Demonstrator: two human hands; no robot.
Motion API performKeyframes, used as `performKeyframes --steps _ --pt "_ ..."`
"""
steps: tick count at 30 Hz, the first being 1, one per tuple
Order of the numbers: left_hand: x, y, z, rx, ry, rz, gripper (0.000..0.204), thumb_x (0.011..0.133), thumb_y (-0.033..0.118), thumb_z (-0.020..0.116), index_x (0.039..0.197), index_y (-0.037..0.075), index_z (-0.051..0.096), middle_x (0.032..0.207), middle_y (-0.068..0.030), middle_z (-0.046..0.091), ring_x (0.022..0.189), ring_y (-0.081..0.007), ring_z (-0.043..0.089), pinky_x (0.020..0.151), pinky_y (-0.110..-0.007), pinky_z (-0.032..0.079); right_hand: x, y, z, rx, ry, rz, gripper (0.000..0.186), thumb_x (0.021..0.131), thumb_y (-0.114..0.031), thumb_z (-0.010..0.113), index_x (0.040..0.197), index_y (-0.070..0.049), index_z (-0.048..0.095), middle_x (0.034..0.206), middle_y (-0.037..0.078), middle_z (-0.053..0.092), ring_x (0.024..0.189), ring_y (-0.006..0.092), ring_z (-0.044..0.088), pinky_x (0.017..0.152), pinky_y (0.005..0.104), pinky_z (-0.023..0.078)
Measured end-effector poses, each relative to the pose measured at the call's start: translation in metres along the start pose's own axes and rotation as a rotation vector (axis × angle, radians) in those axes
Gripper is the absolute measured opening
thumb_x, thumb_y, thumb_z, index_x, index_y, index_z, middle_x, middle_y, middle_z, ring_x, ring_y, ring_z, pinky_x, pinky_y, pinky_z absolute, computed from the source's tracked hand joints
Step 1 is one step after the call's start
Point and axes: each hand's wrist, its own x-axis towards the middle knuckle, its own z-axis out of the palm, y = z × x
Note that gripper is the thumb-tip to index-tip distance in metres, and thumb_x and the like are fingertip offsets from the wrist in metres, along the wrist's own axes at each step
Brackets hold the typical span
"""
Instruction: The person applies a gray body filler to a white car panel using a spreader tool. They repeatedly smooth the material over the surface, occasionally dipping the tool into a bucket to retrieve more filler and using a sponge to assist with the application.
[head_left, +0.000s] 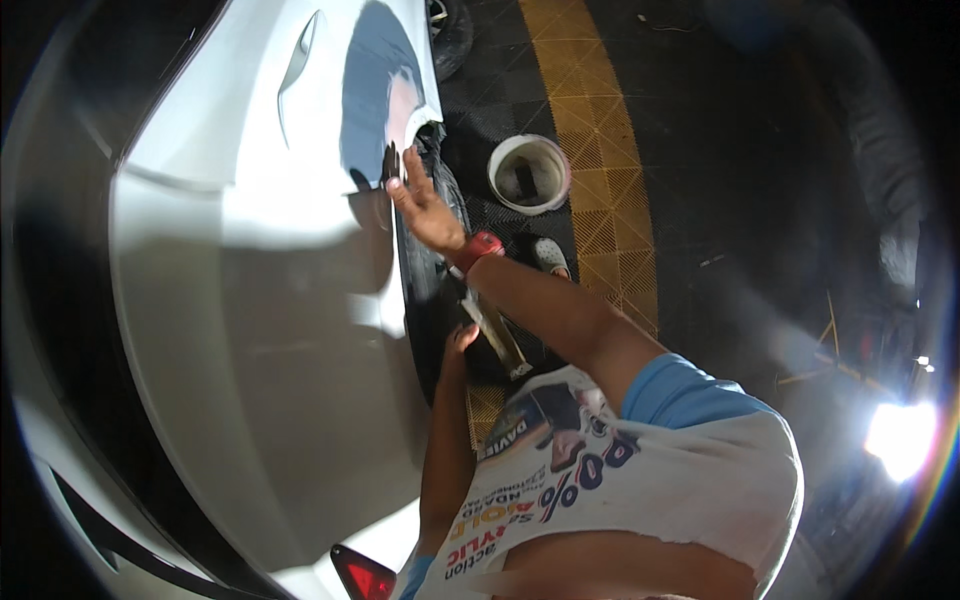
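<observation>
My right hand [427, 207], with a red watch [484, 246] on its wrist, is open, fingers stretched out along the edge of the white car's rear side panel [270, 240]. Its fingertips are at the lower end of a grey patch [365, 95] with a pinkish area [402, 105] on the panel; whether they press on it I cannot tell. Lower down, my left hand [460, 338] is beside the dark wheel opening [425, 290]. Close to its fingertips is a long, narrow tan strip [497, 338]. Those fingers are small and partly hidden, so their grip is unclear.
A whitish bucket [530, 175] with something dark inside stands on dark floor tiles, next to a yellow tile band [590, 110]. My light clog [551, 256] is just below it. A bright lamp [900, 440] shines at right. A red tail light [365, 578] is at the bottom.
</observation>
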Motion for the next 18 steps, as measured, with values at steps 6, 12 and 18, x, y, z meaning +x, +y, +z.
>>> performKeyframes --steps 6,12,18 --pt "-0.071 0.040 0.047 -0.266 0.194 -0.203 0.077 0.088 0.044 0.078 0.151 0.007 0.054 0.146 -0.0149 0.063 0.137 -0.0351 0.058 0.117 -0.051 0.046 0.033 -0.022 0.020 0.137 0.088 -0.005 0.088 0.113 -0.057 0.038 0.172 0.001 0.006 0.180 0.026 0.004 0.168 0.0381 -0.002 0.132 0.0579 0.002" --pt "-0.091 0.043 0.073 -0.341 0.318 -0.153 0.083 0.084 0.038 0.082 0.153 0.004 0.052 0.144 -0.0137 0.064 0.133 -0.0339 0.061 0.117 -0.049 0.046 0.184 0.062 0.003 0.207 0.163 0.232 0.097 0.110 -0.071 0.025 0.170 0.004 0.013 0.179 0.027 0.009 0.168 0.0365 0.004 0.134 0.0474 0.007" --pt "-0.098 0.044 0.090 -0.380 0.417 -0.291 0.085 0.081 0.034 0.085 0.154 0.005 0.052 0.143 -0.0133 0.064 0.133 -0.0335 0.061 0.117 -0.047 0.045 0.257 0.128 -0.014 0.330 0.154 0.416 0.092 0.110 -0.075 0.028 0.171 -0.007 0.027 0.171 0.020 0.037 0.157 0.0335 0.036 0.128 0.0433 0.029"
